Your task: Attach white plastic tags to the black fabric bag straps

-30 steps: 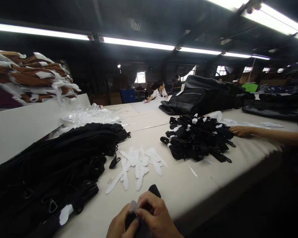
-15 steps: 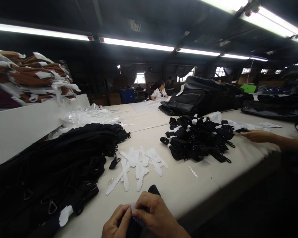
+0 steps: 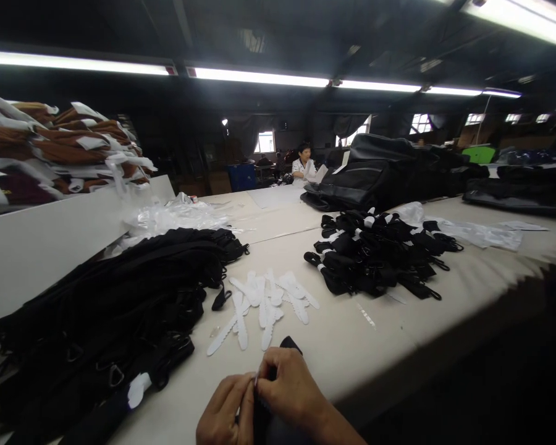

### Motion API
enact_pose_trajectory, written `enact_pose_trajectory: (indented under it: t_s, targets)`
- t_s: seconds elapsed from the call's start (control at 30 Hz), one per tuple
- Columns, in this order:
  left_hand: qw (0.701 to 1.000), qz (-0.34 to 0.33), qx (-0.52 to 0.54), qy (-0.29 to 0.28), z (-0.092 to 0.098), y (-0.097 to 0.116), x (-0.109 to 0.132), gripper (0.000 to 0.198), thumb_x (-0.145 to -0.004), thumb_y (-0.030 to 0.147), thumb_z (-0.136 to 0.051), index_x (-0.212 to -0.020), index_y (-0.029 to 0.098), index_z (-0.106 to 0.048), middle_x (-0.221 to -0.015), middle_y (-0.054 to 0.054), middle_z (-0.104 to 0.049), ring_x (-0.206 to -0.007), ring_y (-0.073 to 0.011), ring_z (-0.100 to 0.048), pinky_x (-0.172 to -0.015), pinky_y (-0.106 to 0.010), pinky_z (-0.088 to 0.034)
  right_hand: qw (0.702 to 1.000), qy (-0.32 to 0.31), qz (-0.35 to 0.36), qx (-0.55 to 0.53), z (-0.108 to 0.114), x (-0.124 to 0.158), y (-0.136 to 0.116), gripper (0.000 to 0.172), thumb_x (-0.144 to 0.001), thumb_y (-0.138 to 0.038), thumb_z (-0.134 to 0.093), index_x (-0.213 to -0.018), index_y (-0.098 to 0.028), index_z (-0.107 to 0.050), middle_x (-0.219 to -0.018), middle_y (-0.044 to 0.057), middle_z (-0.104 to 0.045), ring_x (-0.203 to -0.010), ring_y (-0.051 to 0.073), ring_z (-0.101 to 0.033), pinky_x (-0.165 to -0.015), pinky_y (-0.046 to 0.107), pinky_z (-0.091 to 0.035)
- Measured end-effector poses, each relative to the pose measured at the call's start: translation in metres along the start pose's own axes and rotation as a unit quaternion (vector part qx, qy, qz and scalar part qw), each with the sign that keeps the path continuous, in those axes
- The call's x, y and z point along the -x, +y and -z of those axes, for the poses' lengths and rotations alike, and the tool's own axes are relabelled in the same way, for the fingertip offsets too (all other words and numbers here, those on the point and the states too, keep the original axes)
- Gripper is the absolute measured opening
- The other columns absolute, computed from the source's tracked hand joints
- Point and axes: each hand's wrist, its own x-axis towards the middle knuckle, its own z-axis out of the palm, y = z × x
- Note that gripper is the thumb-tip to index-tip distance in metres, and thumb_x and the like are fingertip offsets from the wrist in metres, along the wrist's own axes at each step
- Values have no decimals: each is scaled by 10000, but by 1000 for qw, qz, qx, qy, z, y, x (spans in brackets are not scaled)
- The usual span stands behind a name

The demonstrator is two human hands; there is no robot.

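Observation:
At the bottom middle, my left hand and my right hand meet fingertip to fingertip. Both pinch a white strip, of which only a sliver shows. A black strap sticks out beyond my right hand, and its dark length runs down between the hands; my fingers hide most of it. Just ahead on the table lies a loose heap of white strips with scalloped edges. To the left is a large pile of black straps with metal rings, one wrapped in a white strip.
Black straps bundled with white strips are heaped on the right of the table. Black bags and clear plastic lie farther back. Brown and white goods are stacked at left behind a white panel. A person sits beyond.
The view has swung slightly left. My fingertips are closer together, and less of the white strip shows. Another person's hand by the right heap has gone out of view.

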Motion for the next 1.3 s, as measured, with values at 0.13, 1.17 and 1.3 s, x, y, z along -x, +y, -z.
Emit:
enact_pose_trajectory:
  t_s: [0.13, 1.17, 1.3]
  targets:
    - [1000, -20, -7, -3, -1, 2, -1, 186, -909, 198, -573, -989, 232, -737, -898, -50, -706, -867, -213, -665, -831, -280, -497, 986, -38, -49, -155, -2, 4, 11, 80, -677, -209, -665, -637, -157, -618, -597, -29, -567, -407, 84, -466, -360, 198, -329]
    - [978, -188, -87, -4, 2, -12, -4, 309, -918, 18, -480, -1105, 177, -668, -901, -50, -683, -838, -139, -670, -776, -200, -554, 990, 31, 49, 130, -17, 5, 4, 146, -784, -127, -510, -701, -202, -604, -697, 35, -685, -676, 181, -614, -636, 264, -355]
    - [989, -127, -70, 3, 3, -9, -6, 274, -930, 71, -487, -1041, 207, -698, -896, -40, -696, -841, -152, -676, -788, -221, -546, 984, 27, 54, 166, -16, -2, 3, 138, -743, -110, -541, -699, -203, -633, -700, 44, -702, -706, 201, -634, -646, 276, -346]
